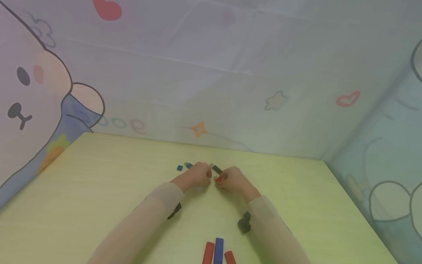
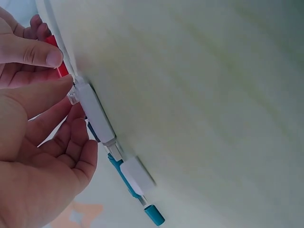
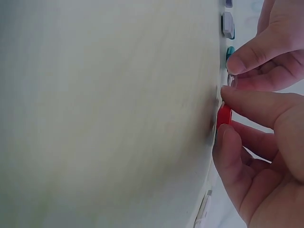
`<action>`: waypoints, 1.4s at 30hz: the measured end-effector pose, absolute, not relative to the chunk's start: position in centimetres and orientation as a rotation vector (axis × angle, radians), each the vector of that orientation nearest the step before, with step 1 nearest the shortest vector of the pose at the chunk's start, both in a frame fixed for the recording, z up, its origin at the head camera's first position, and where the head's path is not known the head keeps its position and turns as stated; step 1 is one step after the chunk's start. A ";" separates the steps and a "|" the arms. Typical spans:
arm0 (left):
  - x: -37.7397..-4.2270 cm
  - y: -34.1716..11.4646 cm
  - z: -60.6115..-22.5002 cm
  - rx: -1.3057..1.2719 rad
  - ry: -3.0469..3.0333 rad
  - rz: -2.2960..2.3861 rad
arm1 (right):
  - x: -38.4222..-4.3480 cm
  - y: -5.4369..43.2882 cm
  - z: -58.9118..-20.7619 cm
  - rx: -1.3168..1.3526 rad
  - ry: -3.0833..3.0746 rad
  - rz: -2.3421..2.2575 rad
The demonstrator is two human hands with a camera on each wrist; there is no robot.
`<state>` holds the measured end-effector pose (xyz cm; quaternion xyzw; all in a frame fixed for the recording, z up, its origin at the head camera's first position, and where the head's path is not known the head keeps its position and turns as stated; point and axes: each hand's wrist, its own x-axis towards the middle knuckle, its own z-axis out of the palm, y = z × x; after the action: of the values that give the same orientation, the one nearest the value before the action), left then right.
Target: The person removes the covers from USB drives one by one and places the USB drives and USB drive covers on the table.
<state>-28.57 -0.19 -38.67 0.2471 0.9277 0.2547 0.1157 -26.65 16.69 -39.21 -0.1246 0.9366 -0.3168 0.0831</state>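
Note:
In the head view my right hand (image 1: 233,180) pinches a red USB stick (image 1: 218,179) between thumb and fingers. My left hand (image 1: 200,175) faces it, a small gap apart. A small clear cap (image 2: 72,95) sits between my left thumb and fingertips, close to the red stick's end in both wrist views. Beside the left hand lie a white USB stick (image 2: 97,113) with a bare metal plug, its white cap (image 2: 137,175), a teal USB stick (image 2: 124,176) and a separate teal cap (image 1: 179,168). A black USB stick (image 1: 216,169) lies just beyond the right hand.
Two red bars (image 1: 208,252) and a blue bar (image 1: 218,251) lie at the near edge of the pale wooden table (image 1: 296,220). A printed cloth (image 1: 214,73) hangs behind the table. Dark wrist devices (image 1: 244,223) show below the sleeves.

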 end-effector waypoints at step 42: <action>-28.6 -0.6 -38.1 0.761 2.709 0.690 | -27.0 18.1 -39.3 -0.260 2.835 -0.901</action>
<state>-28.62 -0.64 -38.09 0.2607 0.9280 0.2364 0.1220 -27.05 18.11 -39.31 -0.0867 0.9466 -0.3007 0.0776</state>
